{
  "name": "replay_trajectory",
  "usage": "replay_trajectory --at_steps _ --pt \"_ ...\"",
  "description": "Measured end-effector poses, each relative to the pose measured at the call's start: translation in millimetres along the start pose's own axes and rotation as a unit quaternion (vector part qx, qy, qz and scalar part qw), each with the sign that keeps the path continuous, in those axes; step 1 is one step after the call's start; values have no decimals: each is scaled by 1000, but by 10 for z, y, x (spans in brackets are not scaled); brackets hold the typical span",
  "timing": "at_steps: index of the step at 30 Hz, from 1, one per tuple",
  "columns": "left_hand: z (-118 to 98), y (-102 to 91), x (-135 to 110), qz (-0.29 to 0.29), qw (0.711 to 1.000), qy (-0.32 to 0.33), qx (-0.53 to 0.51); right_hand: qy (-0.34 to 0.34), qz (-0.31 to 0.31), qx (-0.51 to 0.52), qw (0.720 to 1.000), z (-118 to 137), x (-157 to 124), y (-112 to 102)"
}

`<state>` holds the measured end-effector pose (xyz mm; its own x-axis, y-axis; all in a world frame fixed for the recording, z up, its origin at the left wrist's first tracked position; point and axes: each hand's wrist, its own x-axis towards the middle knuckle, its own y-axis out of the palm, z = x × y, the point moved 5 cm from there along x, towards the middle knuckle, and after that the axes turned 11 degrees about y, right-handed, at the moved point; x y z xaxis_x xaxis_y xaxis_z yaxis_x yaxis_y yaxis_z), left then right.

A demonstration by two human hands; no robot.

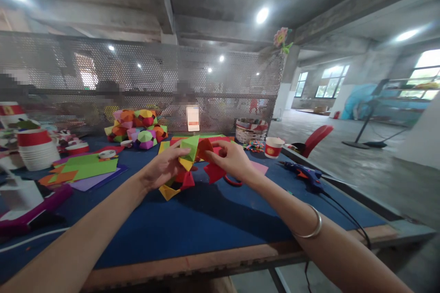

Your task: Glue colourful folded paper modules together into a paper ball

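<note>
In the head view my left hand is closed on a green-and-yellow folded paper piece, held above the blue table mat. Just to its right, the bent fingers of my right hand grip an orange folded paper piece. Whether the two pieces touch or are joined, I cannot tell. A red paper piece hangs below my right fingers. Yellow and red folded paper shows beneath my left hand. Beside my right wrist lies a red loop handle, partly hidden.
Finished-looking paper balls are piled at the back left, near coloured paper sheets and stacked paper cups. A woven basket, paper cup and corded blue glue gun stand or lie right. Mesh partition behind.
</note>
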<state>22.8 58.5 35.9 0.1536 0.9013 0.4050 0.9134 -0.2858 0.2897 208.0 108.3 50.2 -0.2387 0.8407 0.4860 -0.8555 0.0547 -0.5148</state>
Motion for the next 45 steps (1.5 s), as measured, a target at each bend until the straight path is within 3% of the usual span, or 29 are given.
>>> replay_trajectory --at_steps 4,10,18,26,34,37,41,45 --pt "-41 65 -19 10 999 6 32 -1 -11 -107 994 31 -35 13" --pt "-53 78 -23 39 998 2 42 -13 18 -89 996 56 -61 56" --pt "1 18 -4 55 996 21 62 -28 -17 -91 995 82 -116 29" --pt "-20 115 -81 67 994 -83 38 -73 -107 -166 977 118 -157 -79" --pt "-24 104 -145 53 993 -104 -19 -32 -98 -266 958 152 -147 -78" --pt "-28 91 -135 43 995 -88 -9 10 -75 -312 947 144 -101 -70" --pt "-42 40 -105 18 996 -81 -9 67 8 -393 917 47 -39 -47" --pt "-40 -21 -76 -15 997 -75 8 45 119 -400 908 -17 -60 23"
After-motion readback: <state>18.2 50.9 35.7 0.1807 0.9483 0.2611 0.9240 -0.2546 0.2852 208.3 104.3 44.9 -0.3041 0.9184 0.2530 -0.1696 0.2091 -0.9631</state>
